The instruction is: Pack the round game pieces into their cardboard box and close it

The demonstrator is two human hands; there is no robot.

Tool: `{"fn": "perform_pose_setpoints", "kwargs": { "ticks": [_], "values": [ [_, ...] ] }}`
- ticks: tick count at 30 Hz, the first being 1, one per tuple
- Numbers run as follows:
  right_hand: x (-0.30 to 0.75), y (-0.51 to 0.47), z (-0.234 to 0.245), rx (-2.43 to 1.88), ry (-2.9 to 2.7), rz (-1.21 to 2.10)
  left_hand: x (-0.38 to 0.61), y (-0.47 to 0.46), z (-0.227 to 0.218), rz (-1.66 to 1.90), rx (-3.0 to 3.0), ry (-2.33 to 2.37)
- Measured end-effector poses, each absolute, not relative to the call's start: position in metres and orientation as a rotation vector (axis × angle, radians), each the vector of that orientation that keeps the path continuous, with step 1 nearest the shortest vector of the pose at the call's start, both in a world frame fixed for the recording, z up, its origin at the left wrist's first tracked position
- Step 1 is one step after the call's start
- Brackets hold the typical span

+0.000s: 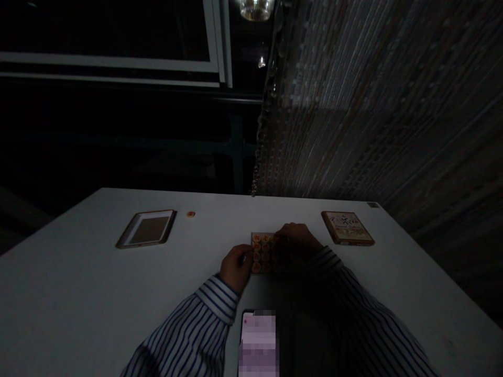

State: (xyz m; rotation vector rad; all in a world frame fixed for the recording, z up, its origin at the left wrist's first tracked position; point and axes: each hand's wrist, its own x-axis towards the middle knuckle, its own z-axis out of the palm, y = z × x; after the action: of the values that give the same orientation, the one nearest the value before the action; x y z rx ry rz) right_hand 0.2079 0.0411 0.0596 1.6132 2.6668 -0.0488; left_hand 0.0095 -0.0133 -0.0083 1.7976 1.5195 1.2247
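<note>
Token grid, orange marks unreadable, lies mid-surface. Left hand and right hand curl against it; grip unclear. Tray at ten o'clock, printed box at two, phone at six.

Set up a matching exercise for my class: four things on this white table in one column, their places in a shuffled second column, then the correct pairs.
Things
1. grid of round pieces
2. open tray
3. printed box lid
4. phone

Places
A. at the near edge, between the striped sleeves
B. on the left part of the table
C. between the left hand and the right hand
D. on the right part of the table

Pairs: 1-C, 2-B, 3-D, 4-A
</note>
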Motion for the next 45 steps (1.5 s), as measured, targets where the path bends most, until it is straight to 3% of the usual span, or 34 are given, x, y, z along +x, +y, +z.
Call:
{"fn": "perform_pose_setpoints", "kwargs": {
  "ticks": [28, 45],
  "values": [
    [0.216, 0.046, 0.056, 1.643, 2.758, -0.066, 0.009, -0.011, -0.013, 1.256, 1.783, 1.489],
    [0.213, 0.03, 0.086, 1.854, 2.991, 0.018, 0.007, -0.013, -0.011, 1.282, 1.624, 1.534]
  ]
}}
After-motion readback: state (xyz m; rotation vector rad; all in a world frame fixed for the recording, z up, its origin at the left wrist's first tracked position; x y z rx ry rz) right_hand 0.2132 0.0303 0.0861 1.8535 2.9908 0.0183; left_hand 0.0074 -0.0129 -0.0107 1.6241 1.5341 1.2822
